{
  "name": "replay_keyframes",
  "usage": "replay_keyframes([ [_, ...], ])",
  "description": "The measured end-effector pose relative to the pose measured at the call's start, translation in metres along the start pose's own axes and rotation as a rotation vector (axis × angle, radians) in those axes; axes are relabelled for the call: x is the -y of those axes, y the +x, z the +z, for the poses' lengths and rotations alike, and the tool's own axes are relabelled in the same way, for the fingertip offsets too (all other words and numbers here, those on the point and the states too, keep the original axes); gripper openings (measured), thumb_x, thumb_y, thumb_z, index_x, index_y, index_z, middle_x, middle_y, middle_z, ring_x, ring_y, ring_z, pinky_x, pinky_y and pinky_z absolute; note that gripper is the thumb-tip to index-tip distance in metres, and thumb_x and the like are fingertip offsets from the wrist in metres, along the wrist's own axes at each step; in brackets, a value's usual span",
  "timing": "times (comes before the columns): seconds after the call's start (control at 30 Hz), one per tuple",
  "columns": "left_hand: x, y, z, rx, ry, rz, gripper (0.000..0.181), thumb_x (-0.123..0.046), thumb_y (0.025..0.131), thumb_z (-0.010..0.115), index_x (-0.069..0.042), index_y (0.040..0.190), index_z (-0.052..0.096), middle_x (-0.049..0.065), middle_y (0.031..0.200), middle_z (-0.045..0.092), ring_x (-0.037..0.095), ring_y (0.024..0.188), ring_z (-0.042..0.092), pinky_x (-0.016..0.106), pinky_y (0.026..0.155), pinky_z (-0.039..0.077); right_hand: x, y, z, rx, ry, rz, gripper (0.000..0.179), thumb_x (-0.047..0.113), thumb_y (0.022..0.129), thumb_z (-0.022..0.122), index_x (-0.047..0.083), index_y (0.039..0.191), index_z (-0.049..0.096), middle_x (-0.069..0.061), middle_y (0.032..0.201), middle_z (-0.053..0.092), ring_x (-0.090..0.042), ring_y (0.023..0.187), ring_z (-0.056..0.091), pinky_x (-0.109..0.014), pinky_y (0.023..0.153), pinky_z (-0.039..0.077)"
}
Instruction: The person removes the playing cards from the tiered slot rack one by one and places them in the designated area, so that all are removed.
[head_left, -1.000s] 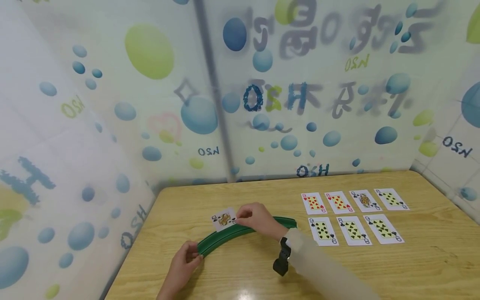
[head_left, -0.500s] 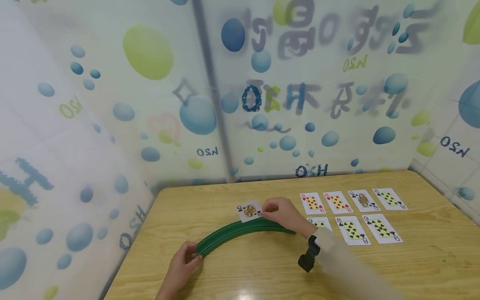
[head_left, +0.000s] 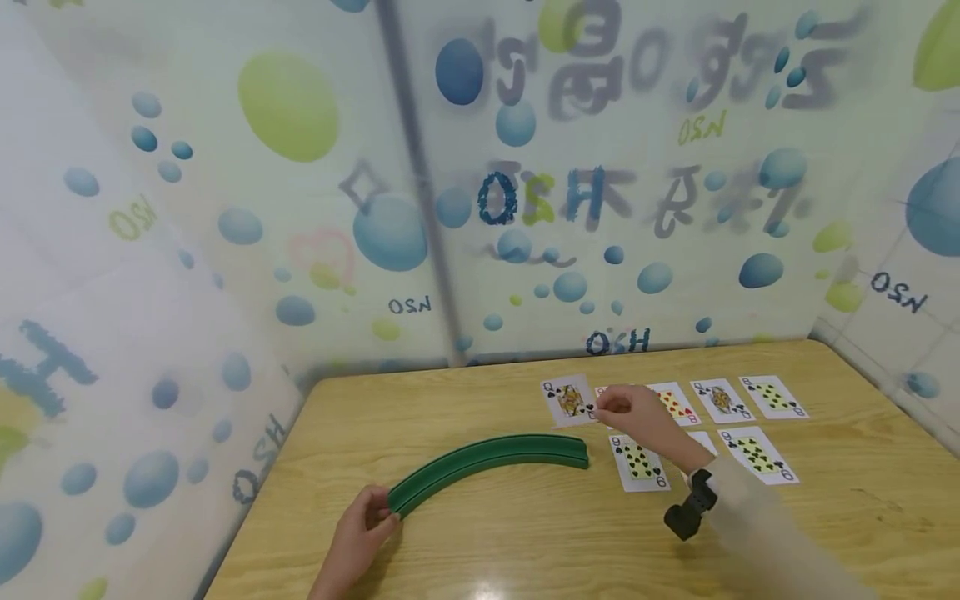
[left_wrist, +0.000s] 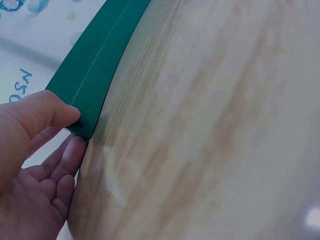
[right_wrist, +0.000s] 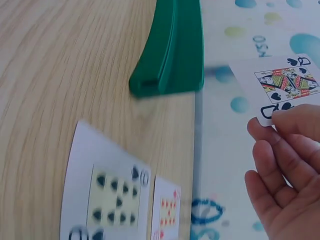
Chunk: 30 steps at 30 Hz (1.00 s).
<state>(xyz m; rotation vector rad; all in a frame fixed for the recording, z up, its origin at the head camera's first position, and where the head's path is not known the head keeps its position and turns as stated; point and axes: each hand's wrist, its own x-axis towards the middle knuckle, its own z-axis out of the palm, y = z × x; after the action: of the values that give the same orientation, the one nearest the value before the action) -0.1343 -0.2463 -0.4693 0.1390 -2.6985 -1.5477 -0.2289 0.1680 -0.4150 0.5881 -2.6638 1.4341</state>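
Observation:
My left hand (head_left: 360,532) pinches the left end of a curved green card holder (head_left: 487,458) standing on the table. In the left wrist view the thumb lies on the front of the holder (left_wrist: 92,75), with other fingers lower behind its end. My right hand (head_left: 651,421) pinches a queen of spades (head_left: 567,400) by its lower right corner, between thumb and fingertips. That card is held up, face visible, left of the laid-out cards and beyond the holder's right end. The right wrist view shows the queen of spades (right_wrist: 285,82) apart from the green holder (right_wrist: 175,50).
Face-up cards lie in two rows at the right of the wooden table (head_left: 480,550). Among them are a nine of spades (head_left: 639,462), an eight of hearts (head_left: 672,404) and a nine of clubs (head_left: 759,455). My right arm partly covers some. A patterned curtain (head_left: 525,292) hangs behind.
My right hand has carried the queen of spades rightward and away, from above the holder's middle to beside the card rows. My left hand stays on the holder's left end.

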Motion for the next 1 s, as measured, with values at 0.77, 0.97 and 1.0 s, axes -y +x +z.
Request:
replay_keyframes([
  [0.77, 0.001, 0.000, -0.001, 0.009, -0.006, -0.008, 0.026, 0.002, 0.081, 0.063, 0.001, 0.105, 0.053, 0.008, 0.099, 0.059, 0.020, 0.088, 0.057, 0.029, 0.073, 0.048, -0.064, -0.053, -0.101, -0.219, -0.231, 0.135, 0.022, 0.018, 0.092, 0.055, -0.002, 0.099, 0.056, -0.010, 0.085, 0.059, -0.018, 0.072, 0.054, -0.025, 0.057, 0.043],
  [0.97, 0.001, 0.000, -0.001, 0.005, -0.002, -0.007, 0.026, 0.003, 0.080, 0.063, 0.001, 0.104, 0.053, 0.009, 0.098, 0.059, 0.020, 0.088, 0.056, 0.030, 0.073, 0.048, -0.098, -0.067, -0.125, -0.259, -0.262, 0.220, 0.032, 0.028, 0.094, 0.051, -0.002, 0.102, 0.055, -0.013, 0.085, 0.057, -0.018, 0.071, 0.047, -0.029, 0.054, 0.039],
  [1.0, 0.001, 0.000, 0.000, 0.005, -0.003, -0.006, 0.026, 0.003, 0.080, 0.063, 0.001, 0.104, 0.053, 0.009, 0.098, 0.059, 0.020, 0.088, 0.056, 0.030, 0.073, 0.048, -0.111, -0.069, -0.130, -0.268, -0.273, 0.233, 0.035, 0.032, 0.094, 0.050, -0.001, 0.103, 0.055, -0.013, 0.088, 0.057, -0.017, 0.072, 0.048, -0.029, 0.054, 0.039],
])
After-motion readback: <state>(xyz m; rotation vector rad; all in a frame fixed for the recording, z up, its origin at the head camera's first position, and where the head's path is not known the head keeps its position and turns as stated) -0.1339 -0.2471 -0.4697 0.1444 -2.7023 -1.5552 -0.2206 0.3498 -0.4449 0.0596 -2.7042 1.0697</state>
